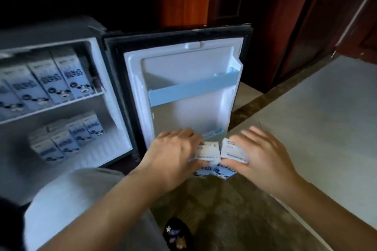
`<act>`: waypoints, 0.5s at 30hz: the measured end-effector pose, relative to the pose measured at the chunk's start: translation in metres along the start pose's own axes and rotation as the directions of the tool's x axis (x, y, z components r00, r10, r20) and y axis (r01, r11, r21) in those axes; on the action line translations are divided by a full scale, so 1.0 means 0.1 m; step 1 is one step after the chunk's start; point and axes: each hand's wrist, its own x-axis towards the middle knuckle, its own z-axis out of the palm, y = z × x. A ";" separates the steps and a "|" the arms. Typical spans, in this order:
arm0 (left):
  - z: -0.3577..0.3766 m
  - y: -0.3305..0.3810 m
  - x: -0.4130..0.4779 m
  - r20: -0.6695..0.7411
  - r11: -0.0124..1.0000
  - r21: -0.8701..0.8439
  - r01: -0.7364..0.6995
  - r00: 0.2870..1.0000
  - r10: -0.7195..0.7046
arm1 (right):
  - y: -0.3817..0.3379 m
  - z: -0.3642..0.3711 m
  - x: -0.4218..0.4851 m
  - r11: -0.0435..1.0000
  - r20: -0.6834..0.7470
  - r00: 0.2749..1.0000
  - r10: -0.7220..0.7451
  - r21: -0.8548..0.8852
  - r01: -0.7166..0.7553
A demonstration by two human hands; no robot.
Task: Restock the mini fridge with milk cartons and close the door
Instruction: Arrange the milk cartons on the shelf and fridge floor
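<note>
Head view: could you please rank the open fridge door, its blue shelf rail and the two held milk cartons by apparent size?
1. fridge door
2. blue shelf rail
3. left milk carton and right milk carton: alike and partly covered, so tied.

Left white-and-blue milk carton (pixel 208 152): partly hidden under left hand (pixel 175 155). Right white-and-blue milk carton (pixel 232 150): likewise under right hand (pixel 263 155). Print on both blurred, unreadable. Far-left upper-shelf carton row (pixel 51 81): cut by left edge. Dark decorated shoe (pixel 177 236): cropped at bottom.
</note>
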 end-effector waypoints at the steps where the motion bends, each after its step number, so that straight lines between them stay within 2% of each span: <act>1: -0.11 -0.08 -0.03 -0.027 1.000 0.013 0.017 0.999 -0.017 | -0.07 -0.04 0.13 1.000 -0.027 1.000 -0.011 0.005 0.011; 9: -0.98 -0.61 -0.35 -0.239 0.980 0.149 0.135 0.966 -0.097 | -0.66 -0.32 0.99 0.990 -0.169 0.977 -0.129 0.039 0.138; 15: -1.40 -1.00 -0.71 -0.325 0.954 0.136 0.266 0.922 -0.210 | -1.20 -0.35 1.55 0.958 -0.267 0.930 -0.251 0.067 0.278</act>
